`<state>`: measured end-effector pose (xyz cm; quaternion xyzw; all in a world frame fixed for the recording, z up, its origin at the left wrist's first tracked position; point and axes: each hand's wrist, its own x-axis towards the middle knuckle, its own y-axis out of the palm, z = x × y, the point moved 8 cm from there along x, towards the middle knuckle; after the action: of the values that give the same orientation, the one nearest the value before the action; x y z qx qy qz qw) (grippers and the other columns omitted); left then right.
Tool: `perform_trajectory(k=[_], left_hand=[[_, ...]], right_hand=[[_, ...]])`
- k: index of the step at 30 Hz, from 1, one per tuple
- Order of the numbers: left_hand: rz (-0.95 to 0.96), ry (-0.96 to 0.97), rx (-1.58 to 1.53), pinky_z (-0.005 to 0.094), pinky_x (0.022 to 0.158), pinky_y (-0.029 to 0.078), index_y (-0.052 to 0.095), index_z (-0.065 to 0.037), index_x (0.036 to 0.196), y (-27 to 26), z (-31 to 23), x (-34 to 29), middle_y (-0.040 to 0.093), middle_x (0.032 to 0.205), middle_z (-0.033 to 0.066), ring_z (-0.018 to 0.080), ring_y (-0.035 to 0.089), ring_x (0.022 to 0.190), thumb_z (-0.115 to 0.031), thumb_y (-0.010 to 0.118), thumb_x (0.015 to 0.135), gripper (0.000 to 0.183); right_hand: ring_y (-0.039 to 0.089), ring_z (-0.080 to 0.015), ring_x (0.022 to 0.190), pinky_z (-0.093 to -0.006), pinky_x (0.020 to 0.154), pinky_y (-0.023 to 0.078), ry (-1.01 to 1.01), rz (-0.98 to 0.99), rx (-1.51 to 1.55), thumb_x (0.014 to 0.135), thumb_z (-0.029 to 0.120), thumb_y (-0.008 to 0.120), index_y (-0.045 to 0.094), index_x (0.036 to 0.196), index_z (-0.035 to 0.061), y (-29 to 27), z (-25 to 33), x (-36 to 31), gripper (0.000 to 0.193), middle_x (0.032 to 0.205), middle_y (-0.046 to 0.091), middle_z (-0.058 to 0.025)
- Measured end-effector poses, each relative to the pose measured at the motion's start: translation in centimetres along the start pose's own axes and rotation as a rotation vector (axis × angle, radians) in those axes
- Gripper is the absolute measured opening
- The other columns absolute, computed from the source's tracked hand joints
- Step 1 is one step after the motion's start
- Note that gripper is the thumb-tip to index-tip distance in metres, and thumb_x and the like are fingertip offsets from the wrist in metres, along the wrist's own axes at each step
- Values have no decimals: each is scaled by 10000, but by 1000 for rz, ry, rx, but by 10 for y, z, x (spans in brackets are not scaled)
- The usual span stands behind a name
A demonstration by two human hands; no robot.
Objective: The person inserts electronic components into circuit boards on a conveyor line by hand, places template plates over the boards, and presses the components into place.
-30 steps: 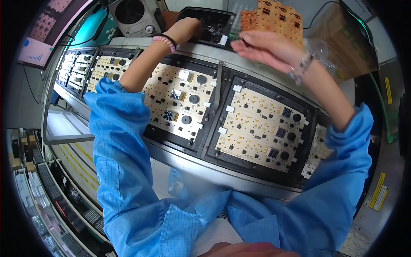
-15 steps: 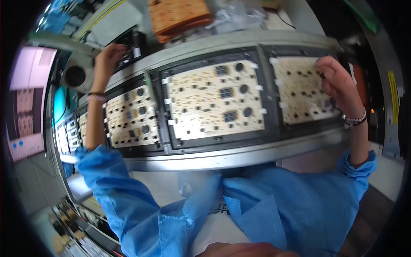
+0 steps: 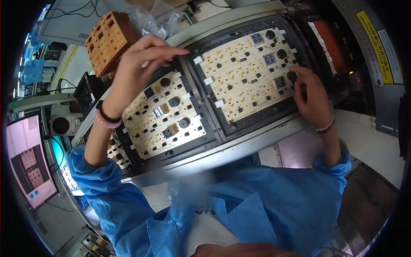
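Note:
Two cream circuit boards, each filled with small parts, lie in black frames on a metal rail. My left hand is over the upper edge of the left circuit board, its fingers stretched toward the bar between the frames. Nothing shows in it. My right hand is at the right edge of the right circuit board, thumb and forefinger apart and curved. Its fingertips are beside a black round component, lowest of a column of such parts. Digital display modules sit left of that column.
A stack of orange perforated panels and clear plastic bags lie beyond the rail. At the left stands a monitor. Right of the frames are an orange panel and a grey machine housing with a yellow label.
The whole view has turned and shifted. My left hand has come right, over the boards, with fingers extended. The right hand has lowered to the right board's edge, and its fingers have spread.

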<state>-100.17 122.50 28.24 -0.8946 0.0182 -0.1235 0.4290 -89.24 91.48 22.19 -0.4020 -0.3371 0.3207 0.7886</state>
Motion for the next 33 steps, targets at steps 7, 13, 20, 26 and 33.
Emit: perform_trajectory(k=[7, 13, 20, 26, 33], left_hand=[[-1, -34, -227, 301, 808, 576, 667, 14, 1005, 49, -11, 49, 708, 969, 101, 209, 720, 886, -68, 708, 914, 130], [64, 72, -148, 301, 783, 575, 686, 13, 1013, 58, -20, 66, 714, 954, 101, 208, 715, 859, -77, 706, 914, 135], [34, 131, -120, 307, 748, 566, 684, -3, 1032, 70, -24, 76, 709, 951, 97, 225, 702, 822, -79, 703, 911, 143], [42, 135, -60, 313, 756, 565, 686, -7, 1032, 56, -28, 69, 709, 992, 108, 218, 700, 858, -106, 704, 918, 152], [149, -467, -1076, 322, 910, 592, 506, -15, 1170, 76, -2, 13, 627, 1262, 214, 232, 662, 1134, -99, 492, 1061, 138]], right_hand=[[555, -179, 807, -284, 741, 481, -63, -86, -32, 895, -87, 561, 551, 1325, 33, -18, 5, 2, 447, 890, 542, -88], [558, -266, 788, -380, 793, 458, 218, -28, 168, 854, -86, 563, 567, 1329, 65, -15, -32, -7, 498, 838, 542, -102], [577, -275, 802, -353, 768, 486, 57, 30, -64, 874, -81, 571, 552, 1359, 72, -7, -19, 1, 509, 890, 568, -123], [551, -186, 743, -316, 708, 465, 164, -42, 135, 911, -61, 545, 555, 1343, 81, -14, -26, -7, 455, 856, 552, -82], [492, -33, 698, -223, 598, 395, 220, -131, 510, 942, -55, 513, 568, 1317, 57, -18, 9, -5, 396, 818, 535, 5]])
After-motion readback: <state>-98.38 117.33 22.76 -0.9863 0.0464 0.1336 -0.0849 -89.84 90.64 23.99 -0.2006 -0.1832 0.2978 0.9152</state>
